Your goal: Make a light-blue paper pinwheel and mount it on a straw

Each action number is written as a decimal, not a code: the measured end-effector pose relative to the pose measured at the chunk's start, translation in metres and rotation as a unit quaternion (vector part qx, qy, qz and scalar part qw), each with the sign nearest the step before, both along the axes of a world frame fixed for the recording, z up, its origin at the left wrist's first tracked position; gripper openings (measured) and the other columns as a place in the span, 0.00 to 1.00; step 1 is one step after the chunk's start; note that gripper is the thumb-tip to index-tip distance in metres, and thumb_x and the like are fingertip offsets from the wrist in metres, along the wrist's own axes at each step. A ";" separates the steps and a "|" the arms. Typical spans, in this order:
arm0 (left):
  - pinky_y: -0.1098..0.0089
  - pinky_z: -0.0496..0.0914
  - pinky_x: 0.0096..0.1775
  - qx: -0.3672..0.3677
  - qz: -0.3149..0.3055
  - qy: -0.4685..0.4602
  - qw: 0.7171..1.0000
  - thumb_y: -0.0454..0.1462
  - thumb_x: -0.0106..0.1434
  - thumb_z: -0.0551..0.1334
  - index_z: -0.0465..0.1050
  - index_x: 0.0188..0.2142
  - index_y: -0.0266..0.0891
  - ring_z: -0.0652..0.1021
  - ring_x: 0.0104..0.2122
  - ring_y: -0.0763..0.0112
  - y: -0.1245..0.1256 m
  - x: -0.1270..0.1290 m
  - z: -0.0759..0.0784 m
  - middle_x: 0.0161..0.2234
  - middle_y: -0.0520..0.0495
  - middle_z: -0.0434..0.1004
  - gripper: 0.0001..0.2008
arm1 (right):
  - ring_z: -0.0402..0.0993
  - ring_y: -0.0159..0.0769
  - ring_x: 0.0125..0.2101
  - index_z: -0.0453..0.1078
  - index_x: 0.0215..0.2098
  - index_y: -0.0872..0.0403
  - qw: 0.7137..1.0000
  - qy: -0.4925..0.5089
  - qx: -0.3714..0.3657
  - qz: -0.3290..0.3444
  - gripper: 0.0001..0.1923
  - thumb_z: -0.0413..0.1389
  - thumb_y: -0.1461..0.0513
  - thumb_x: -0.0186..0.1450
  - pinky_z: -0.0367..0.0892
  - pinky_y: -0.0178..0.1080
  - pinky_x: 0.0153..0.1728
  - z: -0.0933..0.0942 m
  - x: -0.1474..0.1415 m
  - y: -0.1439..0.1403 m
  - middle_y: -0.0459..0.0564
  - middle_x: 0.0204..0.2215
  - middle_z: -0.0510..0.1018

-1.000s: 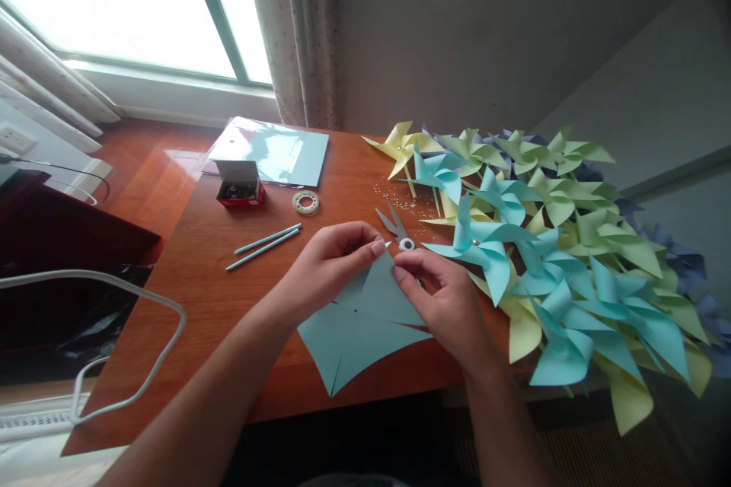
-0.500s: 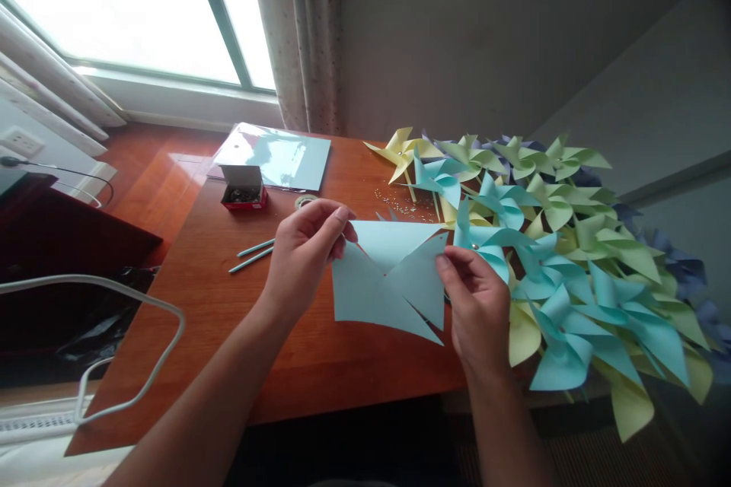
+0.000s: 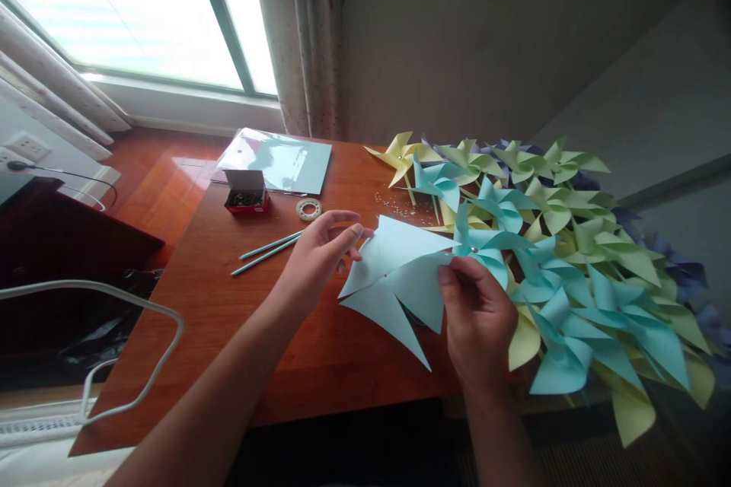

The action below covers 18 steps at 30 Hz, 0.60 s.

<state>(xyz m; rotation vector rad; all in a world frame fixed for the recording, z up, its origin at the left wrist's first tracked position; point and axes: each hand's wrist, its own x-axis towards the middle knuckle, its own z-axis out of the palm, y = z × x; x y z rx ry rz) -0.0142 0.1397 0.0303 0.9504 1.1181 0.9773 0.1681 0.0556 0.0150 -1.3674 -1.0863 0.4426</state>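
Observation:
A light blue paper sheet (image 3: 374,308), slit inward from its corners with a small dark dot at the centre, hangs tilted over the table. My right hand (image 3: 480,304) pinches one corner of it between thumb and fingers. At the sheet's upper left edge is my left hand (image 3: 323,255), its fingers loosely bent and apart with nothing seen in them. Two thin blue sticks (image 3: 263,254) lie on the table beyond my left wrist. A dark object under the sheet is mostly covered.
Many paper pinwheels (image 3: 563,338) in blue, green, yellow and purple crowd the table's right side. Tiny beads (image 3: 403,207) lie scattered near them. A tape roll (image 3: 309,209), an open red box (image 3: 247,200) and a plastic-wrapped paper pack (image 3: 294,167) sit on the wooden table (image 3: 194,335).
The sheet has turned and tilted, its lower corner now pointing down toward me. My left hand has come off its upper left corner, fingers opening. My right hand keeps its pinch.

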 end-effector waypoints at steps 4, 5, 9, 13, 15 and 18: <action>0.74 0.61 0.25 -0.033 -0.010 -0.034 0.999 0.46 0.59 0.71 0.73 0.46 0.36 0.76 0.26 0.74 0.000 0.000 -0.001 0.41 0.40 0.84 0.21 | 0.80 0.40 0.36 0.78 0.37 0.48 1.000 -0.006 0.023 0.018 0.01 0.63 0.61 0.65 0.77 0.41 0.38 -0.002 -0.001 -0.004 0.48 0.34 0.82; 0.74 0.60 0.25 -0.041 -0.010 -0.042 0.998 0.45 0.58 0.71 0.73 0.46 0.36 0.76 0.25 0.75 0.000 -0.001 -0.001 0.41 0.39 0.84 0.21 | 0.80 0.40 0.36 0.78 0.37 0.48 0.999 -0.007 0.022 0.021 0.02 0.63 0.61 0.66 0.77 0.40 0.38 -0.002 -0.001 -0.005 0.48 0.34 0.82; 0.74 0.59 0.24 -0.037 0.001 -0.067 0.997 0.41 0.56 0.73 0.75 0.48 0.36 0.73 0.24 0.76 0.002 -0.002 -0.003 0.36 0.44 0.82 0.22 | 0.80 0.40 0.34 0.78 0.35 0.49 1.000 -0.011 0.000 0.013 0.02 0.63 0.60 0.65 0.77 0.41 0.36 -0.002 -0.002 -0.007 0.49 0.33 0.82; 0.75 0.59 0.25 0.001 0.028 -0.068 0.997 0.39 0.53 0.75 0.78 0.42 0.37 0.70 0.24 0.77 0.003 -0.003 -0.006 0.26 0.53 0.73 0.17 | 0.81 0.41 0.34 0.78 0.37 0.50 0.997 0.051 -0.051 0.020 0.05 0.64 0.58 0.64 0.78 0.40 0.35 -0.004 -0.005 -0.013 0.49 0.33 0.83; 0.75 0.60 0.25 0.013 0.056 -0.059 0.997 0.39 0.51 0.76 0.77 0.35 0.37 0.69 0.24 0.77 0.003 -0.002 -0.005 0.25 0.54 0.72 0.14 | 0.81 0.40 0.32 0.77 0.39 0.50 0.989 0.104 -0.089 0.048 0.07 0.65 0.57 0.64 0.77 0.39 0.31 -0.005 -0.006 -0.018 0.49 0.32 0.84; 0.75 0.60 0.25 0.040 0.069 -0.045 0.996 0.40 0.51 0.76 0.77 0.32 0.38 0.69 0.23 0.77 0.002 -0.001 -0.004 0.24 0.54 0.72 0.12 | 0.78 0.37 0.25 0.75 0.41 0.51 0.963 0.175 -0.164 0.121 0.11 0.65 0.55 0.64 0.74 0.36 0.24 -0.006 -0.006 -0.028 0.49 0.29 0.83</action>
